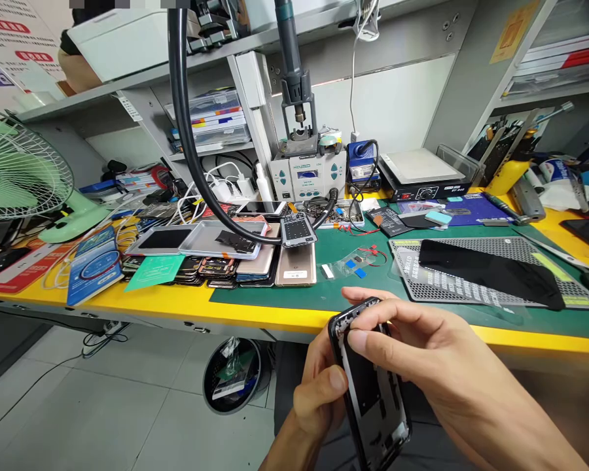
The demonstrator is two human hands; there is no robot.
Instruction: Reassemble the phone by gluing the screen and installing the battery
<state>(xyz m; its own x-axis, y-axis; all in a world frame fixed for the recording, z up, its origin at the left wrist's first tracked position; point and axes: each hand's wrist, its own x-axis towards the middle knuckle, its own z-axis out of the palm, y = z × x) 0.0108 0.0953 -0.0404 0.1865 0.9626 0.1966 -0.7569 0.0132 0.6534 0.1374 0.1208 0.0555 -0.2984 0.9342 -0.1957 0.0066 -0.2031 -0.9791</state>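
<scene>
A black phone frame [373,392] with a grey metal inside is held upright and tilted below the table's front edge. My left hand [319,392] is closed round its left side, thumb pressed on the rim. At the frame's upper end my right hand [422,347] has thumb and index finger close together over the inner face. Whatever small part may lie between those fingertips is hidden. A black phone screen [491,273] lies on a perforated metal plate [405,265] beyond my right hand. Small blue-tabbed pieces [359,269] rest on the green mat [334,297].
Stacked phone parts [216,268] and a gold phone back [296,267] line the left-centre. A hot-air station [309,176] stands behind, its black hose [179,118] looping forward. A green fan [24,170] is far left; a waste bin [238,402] stands on the floor.
</scene>
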